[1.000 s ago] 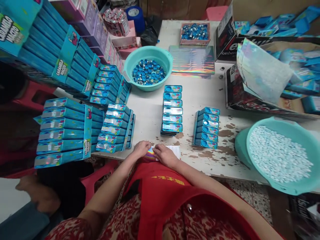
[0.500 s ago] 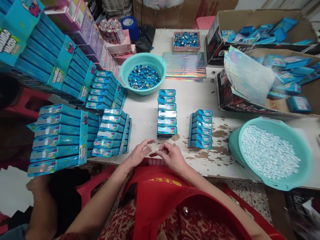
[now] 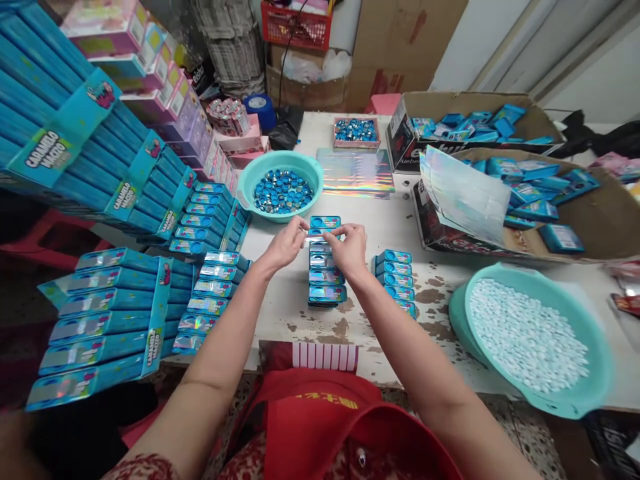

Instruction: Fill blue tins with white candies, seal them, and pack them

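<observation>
My left hand [image 3: 286, 247] and my right hand [image 3: 351, 251] meet over the middle row of blue candy packs [image 3: 327, 293]. Between their fingertips stretches a small pale sticker strip [image 3: 315, 238], pinched at either end. It lies over the upper part of the row; whether it touches a pack I cannot tell. Each pack top has a round blue recess and printed lettering. At the table's front edge, by my red apron, lies a dark red sheet with several pale strips [image 3: 325, 356].
To the right stand another row of packs [image 3: 399, 273], a teal tub of pale candies [image 3: 530, 333] and cartons of blue packs [image 3: 500, 233]. A teal bowl of blue caps [image 3: 283, 212] sits behind my left hand. Stacked blue displays [image 3: 110, 320] crowd the left.
Both hands have moved forward from the table's front edge to above the middle row, with the strip now stretched between them. The sheet of strips now shows more fully. The view has tilted up.
</observation>
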{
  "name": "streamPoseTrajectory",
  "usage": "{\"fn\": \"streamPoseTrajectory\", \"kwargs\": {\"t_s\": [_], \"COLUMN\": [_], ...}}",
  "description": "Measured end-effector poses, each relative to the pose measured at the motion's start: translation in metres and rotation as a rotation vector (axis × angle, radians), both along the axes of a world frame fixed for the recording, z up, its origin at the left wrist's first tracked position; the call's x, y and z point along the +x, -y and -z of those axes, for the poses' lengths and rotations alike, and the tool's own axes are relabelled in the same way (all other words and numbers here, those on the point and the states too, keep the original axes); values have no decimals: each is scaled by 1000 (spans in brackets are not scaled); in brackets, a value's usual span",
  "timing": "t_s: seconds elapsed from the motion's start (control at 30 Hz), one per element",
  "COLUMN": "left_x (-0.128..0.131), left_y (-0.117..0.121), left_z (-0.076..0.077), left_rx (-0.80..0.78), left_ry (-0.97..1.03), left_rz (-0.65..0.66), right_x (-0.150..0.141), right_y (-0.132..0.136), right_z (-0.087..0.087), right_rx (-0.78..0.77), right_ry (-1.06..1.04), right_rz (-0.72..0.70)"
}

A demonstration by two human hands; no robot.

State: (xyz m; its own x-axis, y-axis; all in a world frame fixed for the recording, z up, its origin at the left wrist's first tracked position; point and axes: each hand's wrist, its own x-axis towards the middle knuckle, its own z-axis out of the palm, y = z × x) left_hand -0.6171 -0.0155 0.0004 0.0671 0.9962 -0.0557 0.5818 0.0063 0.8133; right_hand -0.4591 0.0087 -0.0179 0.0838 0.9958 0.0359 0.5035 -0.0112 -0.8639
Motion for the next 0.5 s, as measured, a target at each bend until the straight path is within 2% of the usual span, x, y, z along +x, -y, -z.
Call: {"fn": "streamPoseTrajectory", "kwargs": {"t_s": [0.1, 0.17, 0.27, 0.33, 0.43, 0.47, 0.5], "left_x": [-3, 0, 8, 13, 20, 24, 29], "left_y": [-21, -25, -16, -6, 6, 8, 9], "left_z": [20, 37, 65, 78, 81, 77, 73], "left_rx": [18, -16, -167, -235, -113, -58, -30], "left_ry": [14, 109, 258, 266, 276, 300, 332], "left_rz": [-7, -23, -119, -272, -529, -541, -497], "right_x": [-10, -13, -9, -3, 2, 2, 1], "right_y": [-20, -24, -25, -25, -25, -26, -29], "right_z": [9, 14, 21, 25, 33, 36, 39], "right_rx": [-30, -39, -23, -35, -66, -81, -104], "right_ry": [22, 32, 13, -45, -113, -114, -110], "right_rz": [19, 16, 37, 46, 35, 35, 36]}}
